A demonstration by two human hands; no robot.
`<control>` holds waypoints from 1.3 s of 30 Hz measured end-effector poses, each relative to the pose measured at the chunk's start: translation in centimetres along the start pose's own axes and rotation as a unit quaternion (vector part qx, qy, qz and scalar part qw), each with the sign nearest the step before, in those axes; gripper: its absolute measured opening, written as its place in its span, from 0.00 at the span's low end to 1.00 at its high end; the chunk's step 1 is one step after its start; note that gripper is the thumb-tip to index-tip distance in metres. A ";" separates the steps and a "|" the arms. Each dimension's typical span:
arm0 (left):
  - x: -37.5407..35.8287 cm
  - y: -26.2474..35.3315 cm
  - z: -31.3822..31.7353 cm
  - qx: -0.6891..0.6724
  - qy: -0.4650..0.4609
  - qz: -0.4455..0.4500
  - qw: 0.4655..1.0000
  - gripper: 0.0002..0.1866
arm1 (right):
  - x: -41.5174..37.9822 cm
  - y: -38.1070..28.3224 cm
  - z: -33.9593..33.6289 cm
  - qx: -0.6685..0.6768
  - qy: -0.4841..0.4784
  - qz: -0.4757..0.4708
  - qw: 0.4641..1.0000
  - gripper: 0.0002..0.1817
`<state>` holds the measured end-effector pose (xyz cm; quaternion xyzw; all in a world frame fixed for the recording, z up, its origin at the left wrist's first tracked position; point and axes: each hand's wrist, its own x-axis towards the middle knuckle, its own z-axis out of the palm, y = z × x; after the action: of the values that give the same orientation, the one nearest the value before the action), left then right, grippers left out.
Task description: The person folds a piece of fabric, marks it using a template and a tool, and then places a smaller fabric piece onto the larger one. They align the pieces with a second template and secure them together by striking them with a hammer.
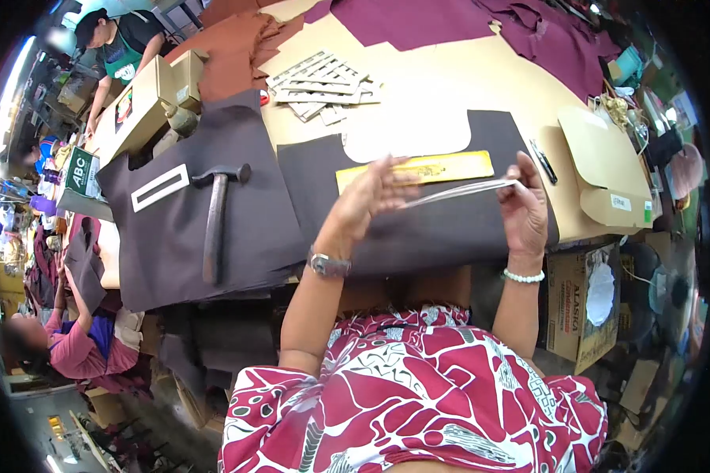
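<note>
Thin white strands, like cord or thread [459, 191], stretch between my hands above a dark brown sheet of material [442, 229]. My right hand [525, 206], with a beaded bracelet at its wrist, pinches one end of the strands. My left hand [371, 193], wearing a watch, has its fingers stretched out; the other end of the strands passes by its fingers, and whether it touches them is hard to see. Just beyond both hands, a yellow flat bar [450, 166] with markings lies on the dark sheet.
A hammer [216, 225] and a white slotted frame [161, 188] rest on another dark sheet at left. Pale slotted strips [323, 81] are piled behind. A black pen [543, 161] and a cardboard box [607, 162] are at right. Two people work at left.
</note>
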<state>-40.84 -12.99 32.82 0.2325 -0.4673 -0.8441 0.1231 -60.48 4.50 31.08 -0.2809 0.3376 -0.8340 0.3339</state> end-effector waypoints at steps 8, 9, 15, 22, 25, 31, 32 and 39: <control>-3.8 -5.5 0.7 0.140 0.146 0.106 0.974 0.26 | -1.9 0.9 0.7 -0.106 -0.046 0.015 0.993 0.22; -3.9 -5.9 0.6 0.133 0.166 0.124 0.969 0.26 | -2.0 0.8 0.6 -0.112 -0.049 0.011 0.992 0.22; -4.4 -5.6 -0.6 -0.053 0.179 0.114 0.976 0.22 | -2.5 0.5 0.4 -0.191 -0.078 0.040 0.978 0.21; -4.7 -6.6 0.0 -0.010 0.249 0.160 0.955 0.20 | -2.9 2.3 0.1 -0.259 0.068 0.126 0.955 0.19; -4.9 -7.2 0.4 0.146 0.285 0.192 0.928 0.16 | -2.8 2.5 -0.7 -0.308 0.089 0.119 0.940 0.18; -3.1 -5.4 -2.2 0.533 0.323 0.327 0.711 0.17 | -0.9 2.2 -2.1 -0.370 0.082 0.140 0.915 0.20; -2.6 -5.0 -2.3 0.535 0.305 0.328 0.717 0.17 | -0.7 2.2 -1.9 -0.371 0.082 0.145 0.914 0.20; -0.9 -5.1 -3.8 0.586 0.230 0.270 0.729 0.21 | 0.2 3.7 -1.5 -0.433 0.098 0.135 0.886 0.22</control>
<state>-38.13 -12.64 26.99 0.3094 -0.8696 -0.2548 0.2885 -60.31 2.88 27.37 -0.2662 0.7305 -0.5754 0.2537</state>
